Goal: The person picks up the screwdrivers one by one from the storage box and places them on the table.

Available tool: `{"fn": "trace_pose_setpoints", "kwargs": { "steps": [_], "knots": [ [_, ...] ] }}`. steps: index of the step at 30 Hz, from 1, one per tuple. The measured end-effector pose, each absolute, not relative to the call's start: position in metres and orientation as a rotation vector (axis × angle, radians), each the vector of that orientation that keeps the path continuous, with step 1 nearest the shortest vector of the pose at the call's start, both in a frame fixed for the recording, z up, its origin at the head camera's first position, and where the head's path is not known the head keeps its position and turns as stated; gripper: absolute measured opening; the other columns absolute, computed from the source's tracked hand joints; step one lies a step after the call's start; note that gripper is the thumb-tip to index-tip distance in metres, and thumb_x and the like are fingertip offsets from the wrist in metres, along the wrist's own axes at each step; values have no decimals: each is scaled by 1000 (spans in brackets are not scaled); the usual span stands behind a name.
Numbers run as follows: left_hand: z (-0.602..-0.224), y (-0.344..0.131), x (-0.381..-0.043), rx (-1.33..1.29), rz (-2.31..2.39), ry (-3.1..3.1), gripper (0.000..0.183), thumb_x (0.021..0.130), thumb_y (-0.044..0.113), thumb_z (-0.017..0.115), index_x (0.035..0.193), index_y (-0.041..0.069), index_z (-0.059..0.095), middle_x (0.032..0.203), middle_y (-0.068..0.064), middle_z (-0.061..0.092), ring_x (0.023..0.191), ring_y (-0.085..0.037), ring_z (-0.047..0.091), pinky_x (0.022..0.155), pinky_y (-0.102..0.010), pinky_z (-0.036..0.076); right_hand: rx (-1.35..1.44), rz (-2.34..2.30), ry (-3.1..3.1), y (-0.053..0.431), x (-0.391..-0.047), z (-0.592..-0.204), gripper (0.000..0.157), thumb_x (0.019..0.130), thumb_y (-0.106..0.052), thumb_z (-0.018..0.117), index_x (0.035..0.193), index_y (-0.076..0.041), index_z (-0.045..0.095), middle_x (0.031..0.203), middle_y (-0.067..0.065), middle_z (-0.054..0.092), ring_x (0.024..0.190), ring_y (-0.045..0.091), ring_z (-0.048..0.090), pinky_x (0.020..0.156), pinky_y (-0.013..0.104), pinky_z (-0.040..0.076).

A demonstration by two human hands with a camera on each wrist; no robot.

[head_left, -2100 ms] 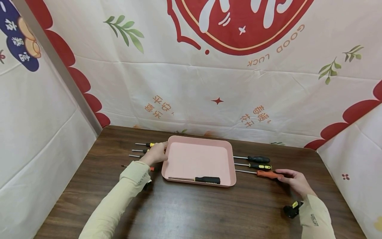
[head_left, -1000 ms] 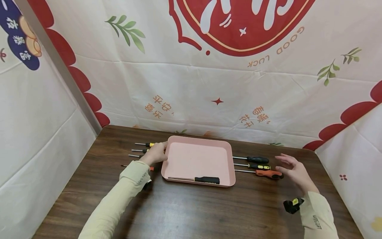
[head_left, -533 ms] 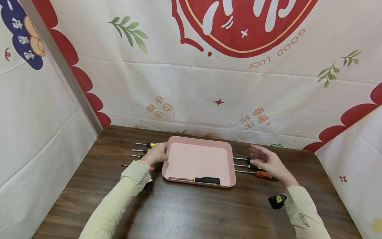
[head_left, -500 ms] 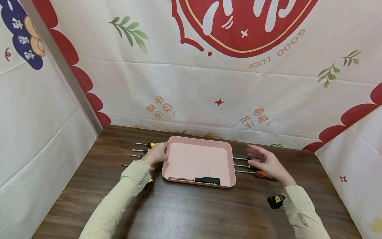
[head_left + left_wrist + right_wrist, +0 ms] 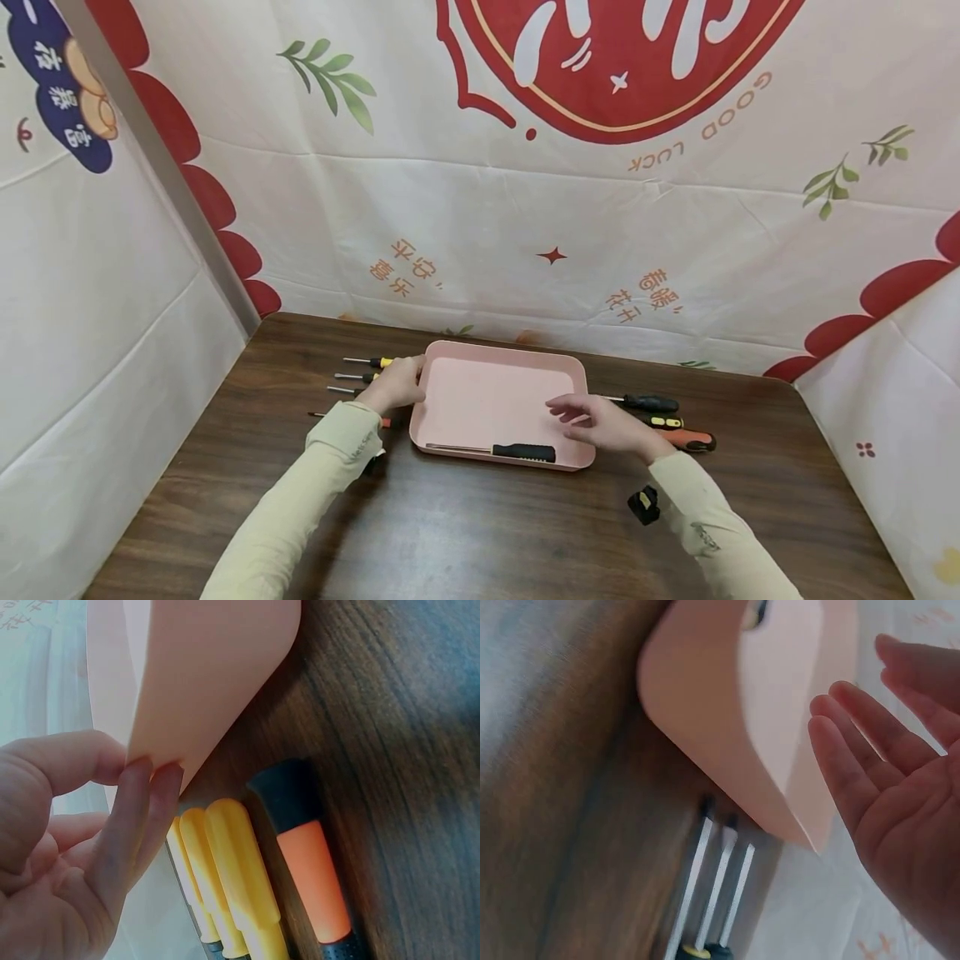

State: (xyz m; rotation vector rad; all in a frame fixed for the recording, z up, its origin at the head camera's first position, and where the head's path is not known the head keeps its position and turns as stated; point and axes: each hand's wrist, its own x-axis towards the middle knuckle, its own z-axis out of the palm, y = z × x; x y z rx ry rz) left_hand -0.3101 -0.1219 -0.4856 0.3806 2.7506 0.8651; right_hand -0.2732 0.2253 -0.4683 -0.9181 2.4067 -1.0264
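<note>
A pink tray (image 5: pixel 480 387) lies on the table, with one black-handled screwdriver (image 5: pixel 525 452) along its near side. My left hand (image 5: pixel 396 385) pinches the tray's left wall between thumb and fingers, as the left wrist view shows closely. Over the tray's right side hovers my right hand (image 5: pixel 607 425), fingers loosely extended and holding nothing. To the right lie a black screwdriver (image 5: pixel 652 403), a black-and-yellow screwdriver (image 5: pixel 663 422) and an orange screwdriver (image 5: pixel 693 440), their shafts toward the tray and partly hidden behind that hand.
Left of the tray lie several more screwdrivers, with yellow handles (image 5: pixel 240 862) and an orange handle (image 5: pixel 313 881) near my left hand. A printed white cloth (image 5: pixel 480 217) hangs behind the table's far edge. The brown tabletop (image 5: pixel 480 533) extends in front of the tray.
My right hand has let go of the orange screwdriver at the right and moved left, across the row of screwdrivers, to over the tray. The left hand stays at the tray's rim.
</note>
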Motion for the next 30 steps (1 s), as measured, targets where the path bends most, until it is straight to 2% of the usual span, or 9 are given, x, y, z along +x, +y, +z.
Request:
{"fn": "trace_pose_setpoints", "kwargs": {
  "steps": [2, 9, 15, 25, 30],
  "knots": [
    [-486, -122, -310, 390, 869, 2754, 45, 68, -6, 58, 112, -3, 54, 86, -13, 59, 64, -19, 46, 53, -25, 35, -949, -989, 2389, 221, -273, -472, 39, 85, 1, 57, 123, 8, 48, 116, 24, 55, 100, 36, 56, 84, 42, 47],
    [-487, -122, -312, 411, 864, 2763, 36, 67, -7, 58, 103, -2, 56, 78, -10, 56, 62, -17, 45, 52, -24, 35, -934, -966, 2313, 209, -272, -480, 41, 82, 4, 59, 121, 7, 50, 115, 21, 56, 101, 34, 55, 85, 43, 46],
    [-486, -121, -312, 399, 882, 2746, 38, 68, -7, 57, 105, -2, 56, 83, -13, 59, 62, -17, 46, 51, -24, 36, -898, -932, 2273, 204, -273, -483, 41, 79, 4, 62, 119, 6, 53, 110, 19, 57, 99, 32, 54, 84, 43, 46],
    [-488, -122, -313, 408, 897, 2747, 34, 68, -7, 58, 101, -3, 56, 85, -15, 60, 63, -17, 46, 52, -24, 36, -949, -808, 2296, 194, -271, -486, 37, 76, 5, 63, 113, 3, 58, 106, 14, 62, 94, 28, 57, 79, 40, 48],
    [-487, -122, -312, 407, 893, 2749, 35, 68, -7, 59, 102, -3, 56, 86, -15, 60, 63, -17, 46, 52, -23, 36, -956, -719, 2367, 191, -271, -488, 34, 76, 3, 63, 109, 3, 62, 105, 12, 64, 88, 19, 59, 74, 32, 49]
  ]
}}
